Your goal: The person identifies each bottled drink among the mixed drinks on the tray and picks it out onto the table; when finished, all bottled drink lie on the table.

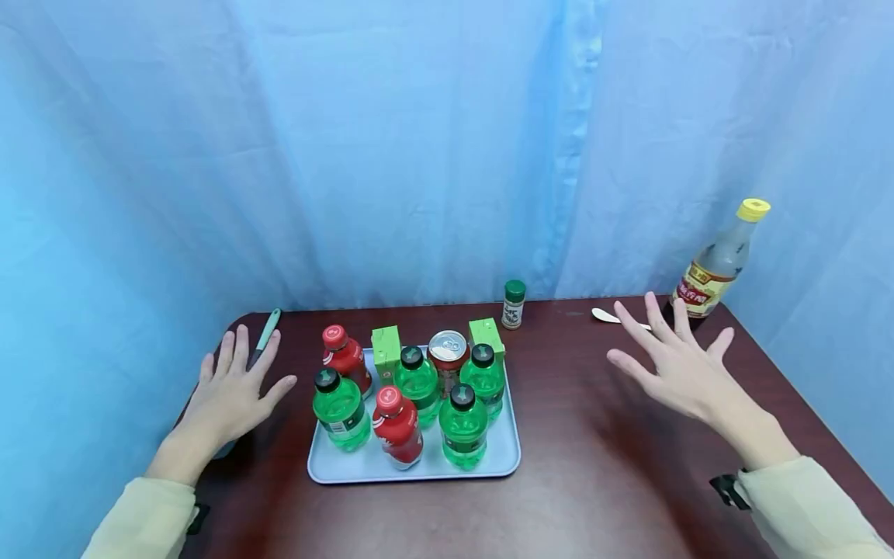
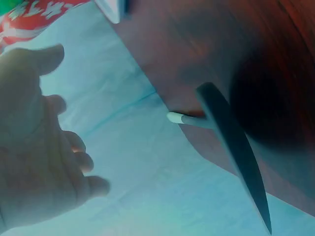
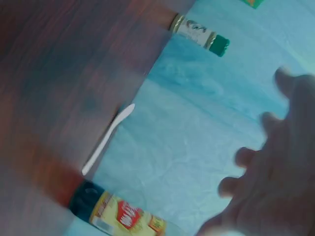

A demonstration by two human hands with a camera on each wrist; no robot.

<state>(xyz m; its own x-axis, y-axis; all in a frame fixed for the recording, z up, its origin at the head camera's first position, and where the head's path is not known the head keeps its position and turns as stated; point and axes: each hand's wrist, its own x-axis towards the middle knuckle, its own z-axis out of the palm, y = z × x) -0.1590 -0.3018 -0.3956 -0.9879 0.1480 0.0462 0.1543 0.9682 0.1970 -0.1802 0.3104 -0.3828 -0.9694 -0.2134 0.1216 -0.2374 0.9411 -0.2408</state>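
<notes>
My left hand (image 1: 226, 396) hovers palm down with spread fingers at the left of the table, holding nothing. Beneath and behind it lies a kitchen utensil with a mint-green handle end (image 1: 268, 330); its dark, curved head (image 2: 236, 142) shows in the left wrist view, and its exact kind is unclear. On the right, my right hand (image 1: 687, 376) is also spread above the table with nothing in it. Nearest to it are a white spoon (image 1: 606, 316) and a glass sauce bottle (image 1: 712, 272) with a yellow cap, standing upright, its base partly hidden by the fingers.
Between the hands, a pale blue tray (image 1: 349, 472) carries several green bottles (image 1: 463, 431), red bottles (image 1: 398, 431), a drink can (image 1: 448, 349) and green boxes (image 1: 386, 349). A green-lidded shaker (image 1: 513, 305) stands behind it. Blue curtains (image 1: 419, 155) enclose the table.
</notes>
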